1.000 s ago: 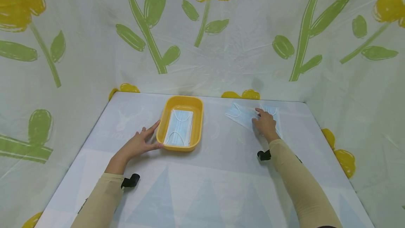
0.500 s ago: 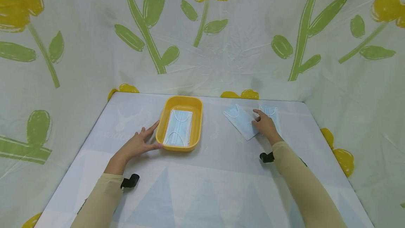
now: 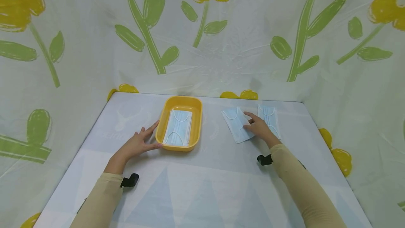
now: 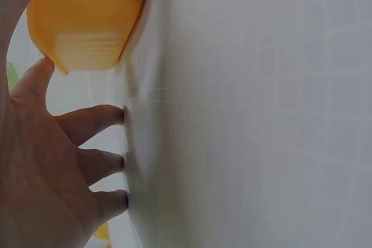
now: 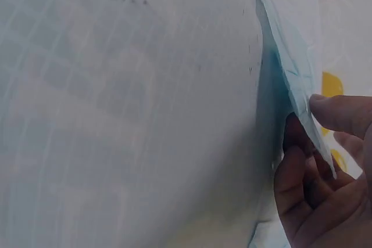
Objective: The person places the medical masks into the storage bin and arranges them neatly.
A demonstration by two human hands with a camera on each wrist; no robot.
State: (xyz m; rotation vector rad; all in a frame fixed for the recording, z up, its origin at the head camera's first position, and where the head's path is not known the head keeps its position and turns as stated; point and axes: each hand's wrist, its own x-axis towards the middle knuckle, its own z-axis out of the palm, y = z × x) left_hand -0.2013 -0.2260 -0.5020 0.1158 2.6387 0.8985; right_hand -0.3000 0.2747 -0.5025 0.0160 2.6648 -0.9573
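Observation:
A yellow plastic tray [image 3: 197,126] holds a stack of light blue face masks [image 3: 179,128] on the table. My left hand [image 3: 134,146] spreads its fingers at the tray's left side, with thumb and forefinger touching the rim. The other fingertips rest on the table in the left wrist view. To the right of the tray, my right hand [image 3: 259,128] pinches the edge of another face mask [image 3: 235,124] between thumb and fingers. That mask [image 5: 293,74] stands tilted up from the tabletop in the right wrist view. One more face mask [image 3: 269,113] lies behind the right hand, partly covered by it.
The table [image 3: 202,182] has a pale cloth with blue triangles. Fabric walls [image 3: 240,55] with printed yellow flowers enclose it at the back and sides. Black wrist cameras [image 3: 130,180] sit on both forearms.
My right hand has drawn its mask leftward and turned it, baring more of the mask behind. The left hand and the tray have stayed in place.

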